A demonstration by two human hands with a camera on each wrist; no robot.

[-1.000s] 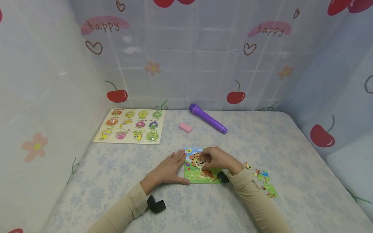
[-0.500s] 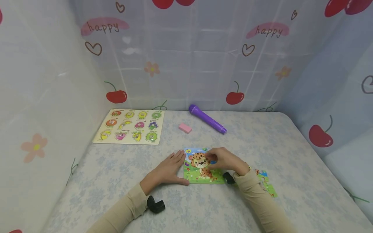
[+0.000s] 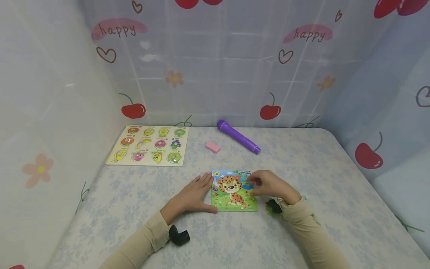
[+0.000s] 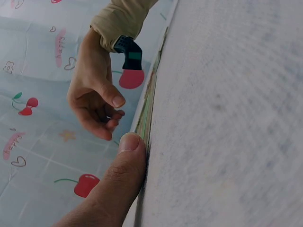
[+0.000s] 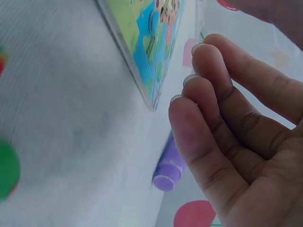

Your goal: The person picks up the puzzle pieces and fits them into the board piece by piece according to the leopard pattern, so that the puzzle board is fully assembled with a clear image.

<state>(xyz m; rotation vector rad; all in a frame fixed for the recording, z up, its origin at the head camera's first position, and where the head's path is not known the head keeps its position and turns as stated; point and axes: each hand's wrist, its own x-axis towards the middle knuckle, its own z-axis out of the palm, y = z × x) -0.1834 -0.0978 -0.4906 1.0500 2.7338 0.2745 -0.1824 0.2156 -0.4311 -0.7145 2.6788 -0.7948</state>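
Observation:
A small square jigsaw puzzle with a spotted leopard cub lies in front of me. My left hand rests beside its left edge, fingers straight and thumb touching the lower left corner; the left wrist view shows that thumb against the board's edge. Over the board's right edge hovers my right hand, its fingers loosely curved with nothing between them. The right wrist view shows those fingers apart from the board. Loose puzzle pieces peek out around my right wrist, mostly hidden by the sleeve.
A pale fruit pegboard lies at the back left. Behind the puzzle are a pink eraser-like block and a purple toy microphone. A printed curtain encloses the table's back and sides.
My right hand has drawn to the right, off the leopard picture to the board's right edge, baring more of it. Its sleeve now covers most loose pieces. The left hand has stayed put.

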